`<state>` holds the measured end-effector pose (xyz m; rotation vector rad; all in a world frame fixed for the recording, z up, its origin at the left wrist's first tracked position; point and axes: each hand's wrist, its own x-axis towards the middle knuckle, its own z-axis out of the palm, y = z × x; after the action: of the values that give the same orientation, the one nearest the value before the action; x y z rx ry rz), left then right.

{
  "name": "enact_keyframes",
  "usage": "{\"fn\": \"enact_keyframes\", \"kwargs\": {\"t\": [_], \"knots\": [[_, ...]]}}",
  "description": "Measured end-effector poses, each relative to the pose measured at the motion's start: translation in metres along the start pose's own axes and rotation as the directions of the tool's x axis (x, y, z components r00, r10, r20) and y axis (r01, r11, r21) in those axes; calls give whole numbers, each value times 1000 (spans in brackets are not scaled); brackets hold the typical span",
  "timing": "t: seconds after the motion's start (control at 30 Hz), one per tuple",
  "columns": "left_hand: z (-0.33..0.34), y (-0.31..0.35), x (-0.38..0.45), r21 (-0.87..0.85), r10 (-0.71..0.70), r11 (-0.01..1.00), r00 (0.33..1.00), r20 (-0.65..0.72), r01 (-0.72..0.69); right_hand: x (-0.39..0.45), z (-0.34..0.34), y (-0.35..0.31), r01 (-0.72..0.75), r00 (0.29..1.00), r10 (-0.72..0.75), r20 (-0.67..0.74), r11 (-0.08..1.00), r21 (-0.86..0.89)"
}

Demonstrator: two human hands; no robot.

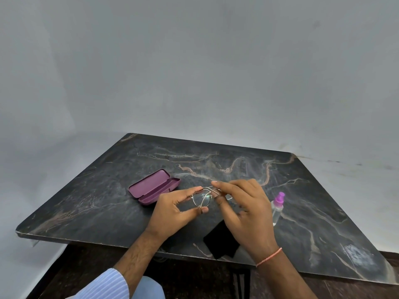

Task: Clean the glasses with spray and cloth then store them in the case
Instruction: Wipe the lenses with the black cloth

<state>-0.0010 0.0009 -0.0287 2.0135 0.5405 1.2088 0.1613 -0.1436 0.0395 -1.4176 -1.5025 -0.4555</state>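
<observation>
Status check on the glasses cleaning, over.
Left hand and right hand both pinch the thin metal-framed glasses above the table. Purple hinged case open. Nothing in the way.

A pale blue sleeve (103, 284) with fine white stripes, pushed up the left forearm, shows at the lower left of the frame. A thin pink thread bracelet (269, 257) circles the right wrist.

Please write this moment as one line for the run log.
left hand: holds thin metal-framed glasses | right hand: pinches frame | purple hard case: open | black cloth, purple-capped spray bottle: on table
</observation>
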Motion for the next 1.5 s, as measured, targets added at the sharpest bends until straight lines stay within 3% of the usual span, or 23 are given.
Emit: {"fn": "enact_keyframes", "kwargs": {"t": [0.33,0.53,0.73,0.97,1.27,1.5], "knots": [[1,-2,0,-31,-4,1000,1000,10,4,-7,-3,2,78,997,-76,-16,992,101],[1,-3,0,-19,11,1000,1000,3,-10,-6,2,5,77,993,-66,-98,990,118],[2,3,0,-6,5,1000,999,-38,-5,-10,5,24,-106,985,128,-116,978,179],[1,10,-2,-66,-25,998,999,-48,22,-19,21,50,-361,920,388,-64,898,253],[0,5,-1,-73,-43,997,997,-62,39,-26,42,63,-488,865,502,-22,850,196],[-1,8,-1,-104,-56,993,995,-83,47,-31,34,67,-465,884,459,85,882,70]]}}
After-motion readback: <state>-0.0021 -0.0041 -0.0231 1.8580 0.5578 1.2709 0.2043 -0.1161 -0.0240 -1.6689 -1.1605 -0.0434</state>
